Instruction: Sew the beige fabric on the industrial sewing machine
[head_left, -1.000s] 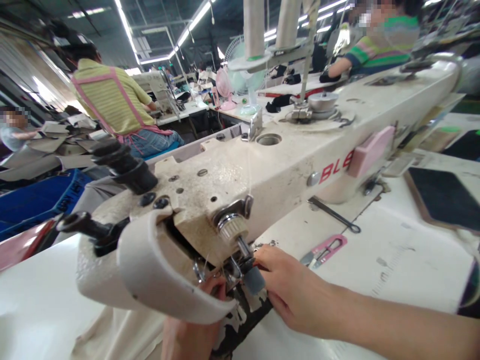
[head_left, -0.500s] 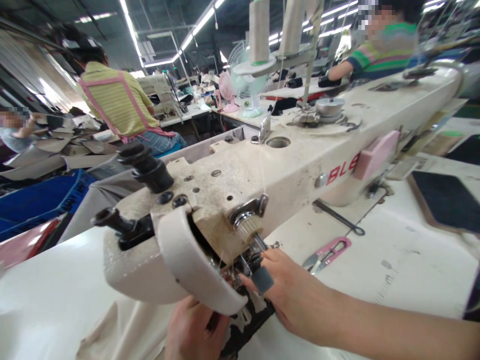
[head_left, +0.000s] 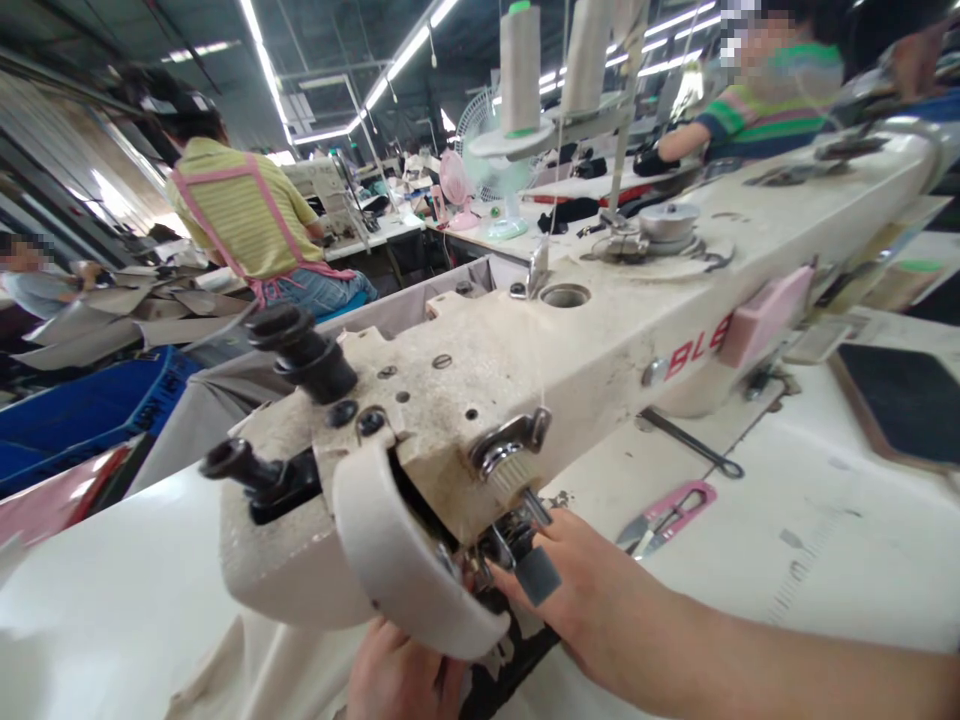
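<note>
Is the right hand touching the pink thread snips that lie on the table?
Apart. The head view shows the right hand at the machine's needle area, with bare white table between it and the pink thread snips.

On my white desk I see pink thread snips near the middle, a thin black metal rod just behind them, and a dark flat pad toward the right edge. Two pale thread cones stand behind. A person in a yellow striped shirt sits far left.
</note>
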